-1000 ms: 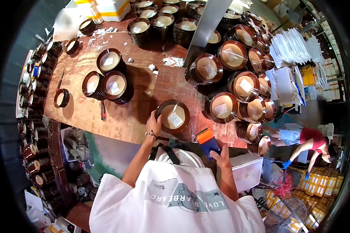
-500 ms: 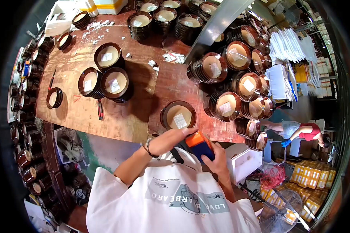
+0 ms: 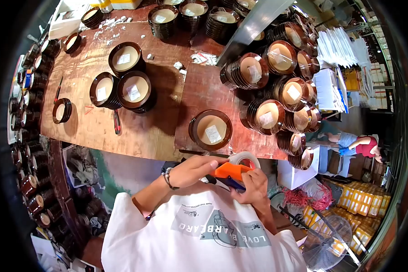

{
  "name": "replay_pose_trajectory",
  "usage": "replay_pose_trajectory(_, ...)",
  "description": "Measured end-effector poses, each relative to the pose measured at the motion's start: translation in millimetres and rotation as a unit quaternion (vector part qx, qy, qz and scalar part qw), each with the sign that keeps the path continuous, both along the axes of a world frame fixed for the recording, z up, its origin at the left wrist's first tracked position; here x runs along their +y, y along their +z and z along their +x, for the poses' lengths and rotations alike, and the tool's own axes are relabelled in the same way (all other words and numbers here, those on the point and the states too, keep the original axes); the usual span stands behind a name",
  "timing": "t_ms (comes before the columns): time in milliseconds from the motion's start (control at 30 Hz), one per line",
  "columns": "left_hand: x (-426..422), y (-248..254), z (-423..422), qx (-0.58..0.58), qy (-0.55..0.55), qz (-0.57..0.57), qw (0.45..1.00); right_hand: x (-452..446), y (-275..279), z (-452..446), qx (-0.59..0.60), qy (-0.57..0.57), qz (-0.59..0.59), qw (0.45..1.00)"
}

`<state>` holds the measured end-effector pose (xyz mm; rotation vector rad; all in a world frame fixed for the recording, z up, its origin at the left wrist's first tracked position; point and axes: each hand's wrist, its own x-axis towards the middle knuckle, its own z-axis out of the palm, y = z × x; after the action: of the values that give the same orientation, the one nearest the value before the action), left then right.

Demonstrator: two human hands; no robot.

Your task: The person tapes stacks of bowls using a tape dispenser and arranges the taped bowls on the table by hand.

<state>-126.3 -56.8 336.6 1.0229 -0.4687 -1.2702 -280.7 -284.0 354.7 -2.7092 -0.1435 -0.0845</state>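
Tape dispenser [image 3: 233, 171] across your front, just short of the brown-rimmed bowl [image 3: 211, 124]

You hold the dispenser in your right hand [image 3: 254, 185], fingers and thumb closed around its dark blue underside and right end. Its orange part runs roughly left to right in front of your white shirt [image 3: 167, 235], and the tape roll [image 3: 255, 159] stands on its far side, toward the table [image 3: 145, 140]. Your left hand [image 3: 190, 172] meets it from the left, fingers stretched along toward the orange part; you cannot tell from this view whether those fingertips pinch the tape's end or merely rest there.

The relation to watch is dispenser against bowl. The bowl sits upright on the table near its front edge, beyond the dispenser and slightly to its left, a white label [image 3: 212, 133] showing on its pale inside. Your left hand is the nearer one to it; your right is farther round to the right. Neither hand appears to touch it.

To the bowl's right, and apart from it, stands a stack of film-covered bowls [image 3: 266, 117]. Well off to your left, a red-handled tool [image 3: 117, 122] lies pointing roughly away from you.
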Motion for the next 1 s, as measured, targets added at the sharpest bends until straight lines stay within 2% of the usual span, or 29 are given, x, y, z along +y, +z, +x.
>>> replay_pose_trajectory(133, 8.7, 1.1, 6.2, -0.076, 0.022, -0.011, 0.997, -6.5, -0.6, 0.0, -0.006, 0.011, 0.019, 1.000)
replay_pose_trajectory(200, 8.3, 1.3, 2.0, -0.173, 0.027, 0.032, 0.984, -8.4, -2.8, -1.6, 0.001, 0.024, 0.034, 0.999)
replay_pose_trajectory(233, 7.5, -1.8, 0.1, -0.173, 0.030, 0.034, 0.984, -9.9, -5.9, -2.0, 0.016, 0.026, 0.051, 0.998)
replay_pose_trajectory(333, 6.1, -13.6, -2.1, -0.145, 0.055, 0.058, 0.986, -12.9, -9.1, -2.6, 0.035, 0.039, 0.084, 0.995)
replay_pose_trajectory(433, 2.6, -13.7, 4.3, -0.056, 0.023, 0.113, 0.992, -13.5, -11.3, -1.7, 0.035, 0.053, 0.111, 0.992)
replay_pose_trajectory(533, -2.6, -37.2, -2.0, -0.003, 0.077, 0.095, 0.992, -13.7, -8.7, 3.5, 0.029, 0.061, 0.122, 0.990)
replay_pose_trajectory(600, -6.4, -29.8, 0.6, -0.014, 0.071, 0.106, 0.992, -12.9, -5.3, 7.2, 0.023, 0.065, 0.125, 0.990)
replay_pose_trajectory(700, -7.9, -34.8, -1.0, 0.012, 0.094, 0.056, 0.994, -13.6, -3.2, 8.6, 0.028, 0.071, 0.132, 0.988)
replay_pose_trajectory(800, -3.4, -34.2, 3.9, -0.042, 0.041, 0.040, 0.997, -15.7, -5.0, 8.6, 0.035, 0.072, 0.141, 0.987)
replay_pose_trajectory(867, -0.2, -31.6, 0.5, -0.173, 0.021, 0.070, 0.982, -17.9, -8.8, 6.3, 0.021, 0.076, 0.133, 0.988)
replay_pose_trajectory(1000, 1.6, -18.9, -14.6, -0.199, 0.061, 0.059, 0.976, -20.7, -11.9, 1.4, 0.023, 0.070, 0.135, 0.988)
